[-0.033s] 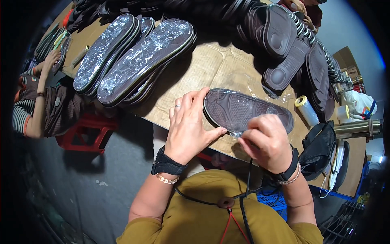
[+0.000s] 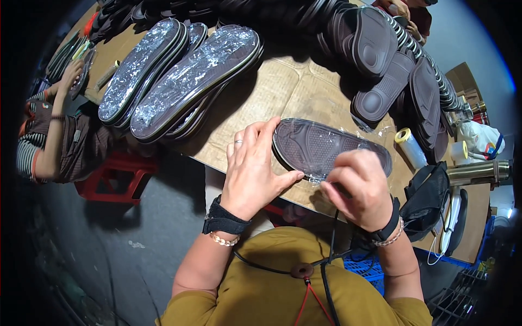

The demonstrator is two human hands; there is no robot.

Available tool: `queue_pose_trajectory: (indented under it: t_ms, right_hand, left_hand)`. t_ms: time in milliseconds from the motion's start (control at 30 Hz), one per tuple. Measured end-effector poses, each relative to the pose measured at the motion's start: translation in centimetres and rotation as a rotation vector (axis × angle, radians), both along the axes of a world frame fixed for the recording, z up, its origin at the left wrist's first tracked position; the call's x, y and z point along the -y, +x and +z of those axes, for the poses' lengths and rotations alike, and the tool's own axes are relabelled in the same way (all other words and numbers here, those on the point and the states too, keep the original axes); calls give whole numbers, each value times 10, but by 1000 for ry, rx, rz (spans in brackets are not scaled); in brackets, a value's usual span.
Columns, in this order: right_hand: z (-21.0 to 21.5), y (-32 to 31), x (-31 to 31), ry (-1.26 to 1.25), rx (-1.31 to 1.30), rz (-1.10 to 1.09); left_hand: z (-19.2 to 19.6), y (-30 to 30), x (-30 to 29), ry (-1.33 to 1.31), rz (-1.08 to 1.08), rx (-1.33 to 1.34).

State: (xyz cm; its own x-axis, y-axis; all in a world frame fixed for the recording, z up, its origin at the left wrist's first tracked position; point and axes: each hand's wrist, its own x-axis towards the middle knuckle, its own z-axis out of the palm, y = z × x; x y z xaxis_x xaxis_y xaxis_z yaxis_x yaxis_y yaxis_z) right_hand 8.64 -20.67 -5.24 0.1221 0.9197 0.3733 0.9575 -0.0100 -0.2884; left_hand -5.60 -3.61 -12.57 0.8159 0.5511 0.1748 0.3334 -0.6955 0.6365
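Observation:
A dark brown shoe sole (image 2: 312,142) lies on the cardboard-covered table in front of me, with clear plastic film over its textured top. My left hand (image 2: 250,157) grips its left end, fingers along the far edge and thumb pressed at the near edge. Over the sole's near side is my right hand (image 2: 356,187), its fingers curled together at a crumpled bit of clear plastic film (image 2: 318,178). The fingertips are partly hidden and slightly blurred. The right hand covers part of the sole's near right edge.
Film-wrapped soles (image 2: 196,81) are stacked at left; unwrapped soles (image 2: 375,43) pile up at far right. A film roll (image 2: 410,148), black bag (image 2: 427,190) and metal flask (image 2: 478,173) sit at right. A co-worker's arm (image 2: 54,130) and red stool (image 2: 117,176) are at left.
My right hand has shifted slightly to the right, with the film at its fingertips pulled along. My left hand and the sole have stayed in place.

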Motion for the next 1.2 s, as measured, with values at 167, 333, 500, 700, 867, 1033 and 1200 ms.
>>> queue_pose_trajectory:
  t_ms: [167,333,500,700,867,1033,1200]
  right_hand:
    - [7,6,-7,-10,32,-177]
    - [9,11,-6,-205,4,-115]
    - [6,14,-2,-115,-43,-25]
    - [4,19,8,-50,-87,42]
    - [6,20,15,-37,-217,80]
    - [11,24,17,32,-315,-4]
    - [10,15,9,18,-391,-123]
  left_hand:
    - [4,2,1,-10,2,-15]
    - [6,1,0,-3,1,-16]
    - [3,1,1,23,3,-14]
    - [3,1,0,35,7,-21]
    - [4,1,1,47,10,-24]
    - [4,3,1,34,14,-32]
    - [3,2,2,40,17,-29]
